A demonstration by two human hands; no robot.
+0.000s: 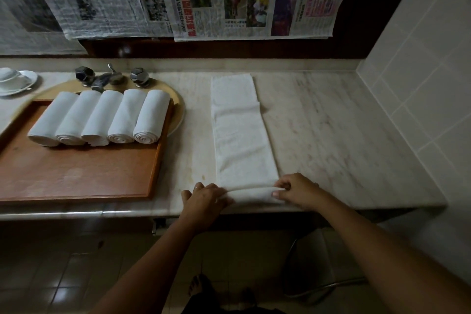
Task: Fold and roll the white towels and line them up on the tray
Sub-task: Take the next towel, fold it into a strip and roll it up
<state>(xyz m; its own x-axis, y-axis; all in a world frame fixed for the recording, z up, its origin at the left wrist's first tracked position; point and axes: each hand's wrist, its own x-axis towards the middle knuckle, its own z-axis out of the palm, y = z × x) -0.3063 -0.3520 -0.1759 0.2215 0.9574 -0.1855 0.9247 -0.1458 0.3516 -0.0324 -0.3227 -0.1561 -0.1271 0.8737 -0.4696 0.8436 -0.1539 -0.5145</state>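
1. White terry cloth, folded into a long narrow strip, is the piece in work: this towel lies on the marble counter, running straight away from the fingers toward the back wall, with its near end turned over into the first small roll right under them.

2. The left hand has its fingers curled over the left end of that roll, thumb side tucked against the cloth; it grips the roll rather than lying flat.

3. The right hand does the same at the other end, fingers bent and pinching the roll's edge. Neither hand is spread wide; both close on the towel.

4. By my judgement the roll is barely started: almost the whole strip beyond the fingertips lies flat and unrolled, with one crosswise fold edge showing farther out.

5. To the left of the left fingers, well apart, the wooden tray carries five rolled towels side by side, touching, at its far end. That part looks done.

6. What remains, as far as can be seen: finishing this sixth roll and setting it in line. The nearer part of the tray is bare wood. No further unrolled towels are in view.

7. Beyond the tray stand the tap fittings and a cup and saucer.
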